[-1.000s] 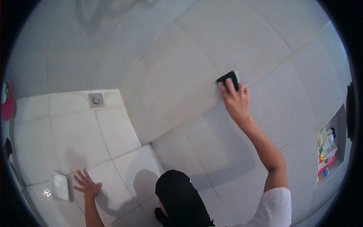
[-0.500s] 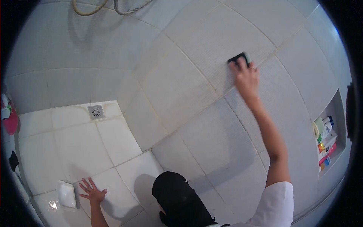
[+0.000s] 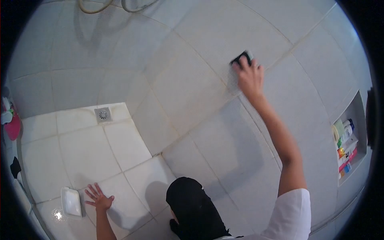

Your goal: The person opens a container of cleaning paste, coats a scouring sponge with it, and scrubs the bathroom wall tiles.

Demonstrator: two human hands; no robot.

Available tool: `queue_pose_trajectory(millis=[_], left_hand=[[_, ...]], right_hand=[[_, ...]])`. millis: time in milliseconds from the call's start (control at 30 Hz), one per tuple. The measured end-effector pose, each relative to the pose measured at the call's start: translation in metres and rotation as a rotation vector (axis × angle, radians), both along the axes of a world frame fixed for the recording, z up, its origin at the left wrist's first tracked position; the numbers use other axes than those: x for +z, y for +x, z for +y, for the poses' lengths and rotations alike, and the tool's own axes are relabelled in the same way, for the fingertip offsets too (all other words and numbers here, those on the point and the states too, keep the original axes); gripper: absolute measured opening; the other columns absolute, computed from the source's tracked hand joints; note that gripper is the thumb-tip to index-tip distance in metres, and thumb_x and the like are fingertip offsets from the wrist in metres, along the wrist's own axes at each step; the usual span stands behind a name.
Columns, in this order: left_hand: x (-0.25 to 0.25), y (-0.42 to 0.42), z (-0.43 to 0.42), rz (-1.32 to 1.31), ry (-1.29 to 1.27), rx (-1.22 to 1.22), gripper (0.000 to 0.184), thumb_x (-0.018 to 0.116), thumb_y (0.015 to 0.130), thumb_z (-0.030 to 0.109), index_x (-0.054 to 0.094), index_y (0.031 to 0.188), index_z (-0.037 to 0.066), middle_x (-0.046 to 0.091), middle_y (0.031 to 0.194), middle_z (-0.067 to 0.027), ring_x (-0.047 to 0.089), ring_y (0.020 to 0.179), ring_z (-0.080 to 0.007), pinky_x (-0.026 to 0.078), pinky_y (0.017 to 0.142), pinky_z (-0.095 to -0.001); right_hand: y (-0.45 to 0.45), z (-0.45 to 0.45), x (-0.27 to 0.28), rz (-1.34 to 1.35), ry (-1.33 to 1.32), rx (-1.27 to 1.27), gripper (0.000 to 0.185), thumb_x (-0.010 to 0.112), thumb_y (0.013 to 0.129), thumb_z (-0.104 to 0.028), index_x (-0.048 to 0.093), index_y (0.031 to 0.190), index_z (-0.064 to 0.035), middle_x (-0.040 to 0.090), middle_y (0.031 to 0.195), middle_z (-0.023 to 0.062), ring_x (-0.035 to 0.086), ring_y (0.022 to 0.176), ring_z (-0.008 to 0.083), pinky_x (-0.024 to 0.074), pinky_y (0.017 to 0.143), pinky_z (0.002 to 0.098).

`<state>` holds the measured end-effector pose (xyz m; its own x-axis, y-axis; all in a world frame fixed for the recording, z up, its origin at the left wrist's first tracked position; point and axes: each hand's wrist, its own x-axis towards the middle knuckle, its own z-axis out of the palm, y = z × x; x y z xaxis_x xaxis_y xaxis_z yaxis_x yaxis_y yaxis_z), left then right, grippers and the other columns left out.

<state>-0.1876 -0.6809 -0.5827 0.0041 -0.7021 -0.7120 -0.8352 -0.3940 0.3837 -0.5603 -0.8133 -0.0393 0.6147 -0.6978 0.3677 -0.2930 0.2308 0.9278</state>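
My right hand [image 3: 251,78] is closed on a dark pad [image 3: 241,59] with a pale edge, which is pressed against the grey wall tiles [image 3: 192,76]. My palm and fingers hide part of the pad. Lower left, my left hand [image 3: 100,199] lies on the white floor tiles [image 3: 86,156] with its fingers spread and nothing in it. Just left of it on the floor is a white rectangular tray [image 3: 71,202].
A square metal drain [image 3: 104,115] is set in the floor near the wall. Bottles and tubes [image 3: 346,138] fill a wall niche on the right. Hoses [image 3: 96,9] hang at the top. A pink item [image 3: 13,127] is at the left edge. My black-clad knee [image 3: 192,204] is at bottom centre.
Over the last second my right hand has moved with the pad up the wall, then back to the left. My left hand has stayed spread on the floor. The hoses have come into view.
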Motion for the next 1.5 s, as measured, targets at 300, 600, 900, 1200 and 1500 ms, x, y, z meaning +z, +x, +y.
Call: queue_pose_trajectory(millis=[300,600,900,1200,1500], left_hand=[[-0.001,-0.002,-0.001,-0.039,-0.005,-0.016,0.124,0.072,0.063,0.053,-0.013,0.145,0.015,-0.027,0.148,-0.0153,-0.028,0.133,-0.0415,-0.004,0.093,-0.0769],[-0.006,0.0,0.004,-0.015,-0.054,0.001,0.126,0.072,0.061,0.055,-0.014,0.145,0.015,-0.028,0.148,-0.0158,-0.029,0.132,-0.042,-0.004,0.095,-0.0754],[-0.002,-0.006,0.005,-0.058,-0.081,0.025,0.124,0.069,0.062,0.057,-0.01,0.146,0.014,-0.024,0.149,-0.0167,-0.024,0.134,-0.0421,-0.005,0.095,-0.0749],[-0.001,-0.003,0.005,-0.022,-0.094,0.039,0.125,0.07,0.06,0.058,-0.009,0.146,0.013,-0.024,0.149,-0.0169,-0.025,0.134,-0.0418,-0.007,0.096,-0.0734],[0.017,-0.001,-0.004,-0.012,0.01,0.035,0.124,0.07,0.063,0.057,-0.012,0.146,0.013,-0.026,0.148,-0.0165,-0.027,0.134,-0.0411,-0.008,0.096,-0.0727]], right_hand=[[-0.014,-0.004,0.061,0.001,-0.321,-0.005,0.026,0.055,0.08,-0.013,0.062,0.105,-0.0188,0.052,0.107,0.0034,0.051,0.095,0.0293,0.0409,0.068,0.0411],[-0.035,0.004,-0.077,-0.102,0.148,0.119,0.027,0.058,0.078,-0.017,0.062,0.104,-0.0174,0.05,0.107,0.0036,0.051,0.089,0.0264,0.0398,0.065,0.0407],[-0.013,-0.004,0.025,-0.166,0.028,0.038,0.037,0.066,0.077,-0.028,0.061,0.113,-0.0242,0.041,0.139,0.0063,0.038,0.125,0.0344,0.0287,0.101,0.0556],[0.008,-0.115,-0.077,-0.043,0.003,-0.075,0.028,0.054,0.083,-0.018,0.063,0.108,-0.012,0.051,0.121,0.014,0.049,0.105,0.0316,0.0394,0.085,0.0431],[0.01,-0.124,-0.061,0.127,-0.002,-0.064,0.018,0.058,0.079,-0.016,0.069,0.09,-0.0075,0.053,0.109,0.0134,0.05,0.1,0.0285,0.0381,0.077,0.0376]])
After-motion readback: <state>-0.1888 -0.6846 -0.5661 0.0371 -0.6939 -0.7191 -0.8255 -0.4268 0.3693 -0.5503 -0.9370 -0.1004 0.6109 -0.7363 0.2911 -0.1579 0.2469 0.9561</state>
